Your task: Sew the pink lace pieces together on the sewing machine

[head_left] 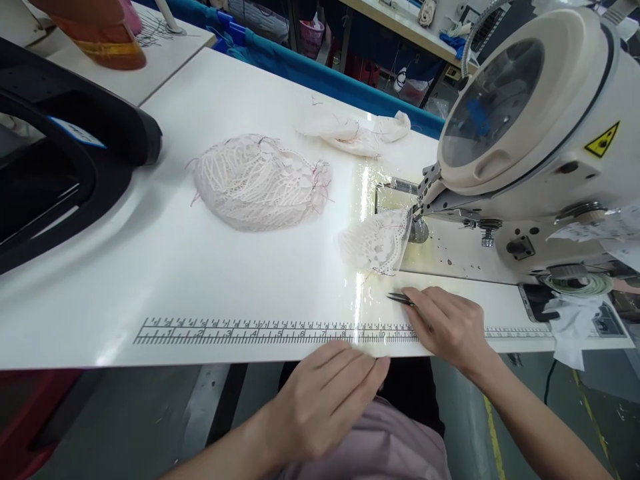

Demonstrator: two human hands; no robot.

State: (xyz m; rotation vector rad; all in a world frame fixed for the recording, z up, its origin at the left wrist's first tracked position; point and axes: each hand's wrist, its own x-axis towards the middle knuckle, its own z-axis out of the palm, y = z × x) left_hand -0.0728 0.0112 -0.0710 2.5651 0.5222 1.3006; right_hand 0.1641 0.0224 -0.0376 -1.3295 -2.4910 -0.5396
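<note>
Lace piece point(377, 241) lies in the head view at the sewing machine point(530, 177), toward the right part of the worktop point(270, 280). Its right edge reaches the presser-foot area, and the rest fans out leftward, flat on the surface; it seems placed so that the foot can bear on that edge alone, though the exact contact is too small to tell. Neither hand touches it.

The right hand point(447, 327) is closed in a pinch around a dark pointed tool point(401, 298), perhaps tweezers or snips, just in front of the lace piece. The tips point left, clear of the fingers, a grip that probably serves fine control. The left hand point(327, 400) lies with bent fingers at the worktop's front edge, possibly for support; whether it grips anything cannot be told.

Left of the machine, nearer the back edge, sits a lace bundle point(250, 183) with loose reddish threads, apparently kept within reach yet away from the needle. Behind it, by the back edge, lies a pale crumpled fabric point(353, 137). A printed ruler point(280, 332) runs along the front edge, presumably so that lengths can be read there. A black object point(120, 133) stands toward the left end.
</note>
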